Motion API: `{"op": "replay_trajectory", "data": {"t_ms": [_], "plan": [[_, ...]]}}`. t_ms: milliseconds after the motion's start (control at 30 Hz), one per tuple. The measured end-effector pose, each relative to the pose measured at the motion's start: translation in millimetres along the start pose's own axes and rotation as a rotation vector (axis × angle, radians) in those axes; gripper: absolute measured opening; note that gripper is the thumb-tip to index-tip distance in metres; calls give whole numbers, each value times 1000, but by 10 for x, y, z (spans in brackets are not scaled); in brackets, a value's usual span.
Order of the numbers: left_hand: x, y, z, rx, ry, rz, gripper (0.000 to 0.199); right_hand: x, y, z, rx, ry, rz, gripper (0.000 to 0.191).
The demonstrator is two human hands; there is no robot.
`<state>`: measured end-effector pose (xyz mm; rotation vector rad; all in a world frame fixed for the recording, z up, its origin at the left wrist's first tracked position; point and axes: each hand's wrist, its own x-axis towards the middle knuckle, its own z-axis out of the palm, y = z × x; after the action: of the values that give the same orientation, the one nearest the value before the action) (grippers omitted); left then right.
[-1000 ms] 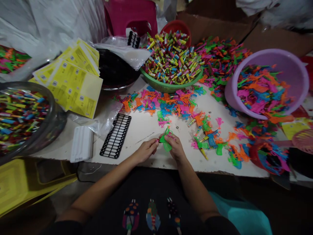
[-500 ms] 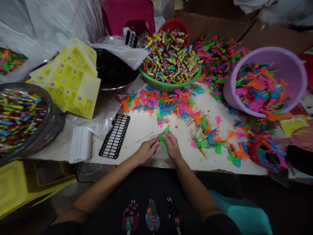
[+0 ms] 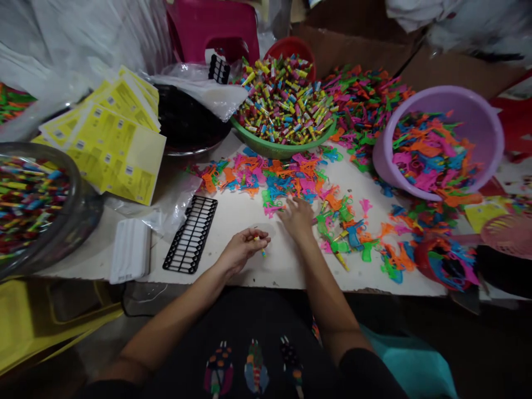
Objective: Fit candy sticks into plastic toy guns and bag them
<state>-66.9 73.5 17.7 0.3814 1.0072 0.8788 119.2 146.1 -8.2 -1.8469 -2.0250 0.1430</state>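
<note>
My left hand [image 3: 245, 248] is closed over the bare table, with a small yellow and blue tube [image 3: 263, 252] pinched in its fingers; most of the tube is hidden. Farther forward, my right hand [image 3: 297, 220] reaches to the near edge of a row of bright plastic toy guns [image 3: 286, 180]. Its fingers are spread, and nothing shows in its grasp. A pink and green toy gun [image 3: 270, 206] lies just left of its fingertips. To the right lie more toy guns, among them a green one [image 3: 367, 250], and a yellow-tipped tube [image 3: 342, 261].
A green basin [image 3: 270, 148] heaped with coloured tubes stands at the back. On the right, a purple tub [image 3: 386, 149] tilts, full of toy guns. A black plastic rack [image 3: 192, 233], a white box [image 3: 131, 249], yellow printed sheets [image 3: 120, 149] and a grey basin [image 3: 78, 188] are leftward.
My hands have parted. The right one has moved forward to the toy guns, and the green toy gun is no longer between them. The left one has drawn slightly left.
</note>
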Motion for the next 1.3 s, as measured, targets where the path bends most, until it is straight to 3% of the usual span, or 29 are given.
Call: {"op": "replay_trajectory", "data": {"t_ms": [100, 200, 267, 367, 467, 567, 733, 867, 1000, 1100, 1200, 1300], "plan": [[-24, 59, -72, -123, 34, -65, 34, -111, -328, 248, -34, -87, -65, 31], [-25, 59, -191, -80, 176, 74, 39, -344, -500, 241, 10, -135, -104, 26], [-1, 22, -236, -12, 252, 193, 42, -441, -535, 163, 80, -167, -144, 27], [48, -23, -251, 81, 270, 268, 40, -407, -519, 90, 149, -170, -276, 26], [65, 11, -269, 190, 273, 280, 41, -264, -481, 149, 93, -253, -462, 38], [34, 93, -326, 274, 277, 281, 51, -169, -464, 280, 17, -333, -513, 35], [-63, 131, -373, 187, 199, 237, 43, -212, -446, 421, 45, -149, -317, 30], [-45, 45, -329, 136, 176, 184, 50, -351, -450, 412, 34, -94, -274, 33], [24, -34, -314, 113, 223, 246, 47, -410, -495, 339, 36, -161, -322, 38], [11, -17, -297, 162, 220, 284, 41, -320, -517, 273, 64, -259, -278, 24], [-62, 39, -251, 242, 224, 313, 42, -223, -562, 200, 298, -254, -23, 16], [-126, 67, -201, 282, 178, 304, 45, -259, -682, 122, 792, -253, 201, 22]]}}
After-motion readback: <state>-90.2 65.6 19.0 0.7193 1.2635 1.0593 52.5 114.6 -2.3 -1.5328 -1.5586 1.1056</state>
